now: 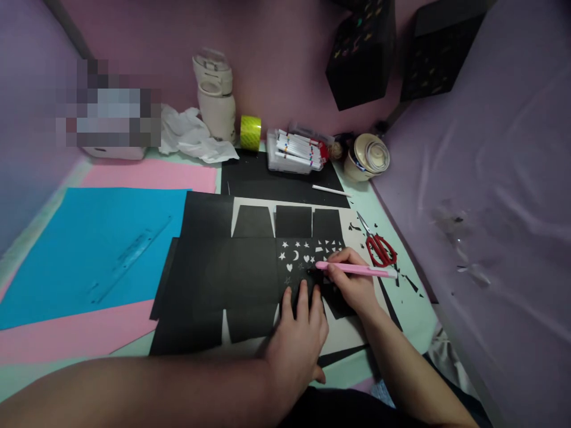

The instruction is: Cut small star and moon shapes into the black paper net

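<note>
Step in hand, as I judge it: cutting small motifs through 1 panel of the black card (252,267). The card lies flat in front of the person, over a pale sheet (345,340). Stars, hearts and a crescent show as pale openings; at least 1 further star appears only as a faint outline near the tool tip.

Grip status: the right hand (354,288) grasps a pink pen-shaped cutter (354,269) with its tip pointing left, at the card. The left hand (297,333) grasps nothing that I can see; its fingers are spread on the card just below the motifs.

The next move, in my judgement, calls for steady downward pressure from the left hand, fingertips clear of the blade path, and short strokes along the outline.

Visibility limits: I cannot tell whether the tip touches the card, since it is dark against black. The right hand covers part of the neighbouring panel. The 2 dark boxes (360,65) overhead are cut off by the top edge. A pixelated patch masks the object at upper left.
</note>
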`<state>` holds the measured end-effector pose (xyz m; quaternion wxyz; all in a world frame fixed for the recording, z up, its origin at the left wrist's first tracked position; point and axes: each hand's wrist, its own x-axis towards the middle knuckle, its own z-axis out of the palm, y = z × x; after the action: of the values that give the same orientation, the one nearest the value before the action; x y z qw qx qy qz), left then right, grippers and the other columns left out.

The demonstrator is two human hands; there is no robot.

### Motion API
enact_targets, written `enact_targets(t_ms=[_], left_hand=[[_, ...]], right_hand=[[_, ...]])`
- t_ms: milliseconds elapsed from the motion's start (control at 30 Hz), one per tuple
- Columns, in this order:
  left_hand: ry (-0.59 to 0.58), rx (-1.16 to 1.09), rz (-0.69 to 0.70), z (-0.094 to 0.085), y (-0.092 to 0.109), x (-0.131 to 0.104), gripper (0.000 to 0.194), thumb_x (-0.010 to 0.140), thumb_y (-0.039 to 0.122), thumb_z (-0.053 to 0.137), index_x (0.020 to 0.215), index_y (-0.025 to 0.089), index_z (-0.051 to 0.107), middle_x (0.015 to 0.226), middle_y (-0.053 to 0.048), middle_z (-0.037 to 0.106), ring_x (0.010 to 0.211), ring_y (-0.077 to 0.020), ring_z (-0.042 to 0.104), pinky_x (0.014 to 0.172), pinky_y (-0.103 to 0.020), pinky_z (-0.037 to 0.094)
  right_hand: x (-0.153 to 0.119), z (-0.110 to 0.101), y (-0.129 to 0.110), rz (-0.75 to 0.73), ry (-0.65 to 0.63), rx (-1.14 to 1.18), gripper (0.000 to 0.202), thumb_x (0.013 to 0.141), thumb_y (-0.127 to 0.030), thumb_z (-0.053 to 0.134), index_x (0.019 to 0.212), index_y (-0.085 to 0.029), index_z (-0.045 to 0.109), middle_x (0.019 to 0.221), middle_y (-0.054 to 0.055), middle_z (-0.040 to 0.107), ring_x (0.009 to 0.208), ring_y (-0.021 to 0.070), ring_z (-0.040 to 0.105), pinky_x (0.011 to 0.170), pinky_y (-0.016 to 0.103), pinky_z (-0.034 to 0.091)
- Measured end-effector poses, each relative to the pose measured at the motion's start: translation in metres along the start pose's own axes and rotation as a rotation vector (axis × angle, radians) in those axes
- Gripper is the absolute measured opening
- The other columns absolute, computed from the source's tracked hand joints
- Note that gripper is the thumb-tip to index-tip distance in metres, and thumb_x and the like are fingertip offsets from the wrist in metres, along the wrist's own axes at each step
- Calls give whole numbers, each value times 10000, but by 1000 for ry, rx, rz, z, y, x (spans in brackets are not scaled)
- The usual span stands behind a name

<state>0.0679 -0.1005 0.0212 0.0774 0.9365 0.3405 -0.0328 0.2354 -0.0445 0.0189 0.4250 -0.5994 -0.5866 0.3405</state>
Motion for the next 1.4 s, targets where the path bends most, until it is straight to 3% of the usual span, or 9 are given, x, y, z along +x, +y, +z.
enact_targets(t_ms=[200,333,400,567,667,1033,1400], left_hand=[[1,-2,0,2,-1,0,980,642,761,661,1405,165,509,1529,-188,365,1393,-463,293,1073,-631,324],[-13,-6,4,1,0,1,983,656,754,657,1422,162,485,1531,-185,362,1397,-463,287,1075,-634,323],[-26,-10,3,1,0,1,986,661,750,656,1429,157,475,1534,-187,356,1402,-463,278,1079,-635,321],[-29,-14,8,-2,0,1,980,671,742,654,1432,153,469,1520,-195,376,1405,-460,276,1080,-637,322],[-29,-27,13,-3,-1,2,984,662,729,675,1436,160,463,1507,-189,401,1403,-459,282,1081,-638,323],[-38,-35,26,0,0,3,968,672,728,667,1432,161,471,1486,-202,427,1398,-476,280,1069,-661,329],[-31,-25,24,1,-1,2,973,662,728,676,1429,164,475,1481,-202,433,1392,-473,295,1068,-653,336]], right_hand=[[-7,4,-12,255,-17,330,238,801,-368,707,981,-237,624,703,-23,581,561,118,499,473,229,379],[-9,12,-11,316,11,462,238,748,-365,746,898,-228,623,685,-34,555,530,99,451,460,224,345],[-9,16,-10,296,46,385,196,765,-358,731,826,-217,609,652,-42,543,518,93,438,472,227,353],[-14,24,-10,141,130,-41,88,820,-285,657,817,-220,598,747,-9,618,672,143,560,615,266,448],[-19,28,-8,69,163,-172,135,834,-284,629,743,-220,551,678,-9,593,636,154,555,604,282,448],[-23,32,2,-46,175,-283,167,833,-284,629,728,-220,517,643,-25,582,581,139,545,573,271,441],[-24,32,2,-69,160,-295,155,844,-271,611,748,-228,498,665,-25,582,595,140,553,590,276,450]])
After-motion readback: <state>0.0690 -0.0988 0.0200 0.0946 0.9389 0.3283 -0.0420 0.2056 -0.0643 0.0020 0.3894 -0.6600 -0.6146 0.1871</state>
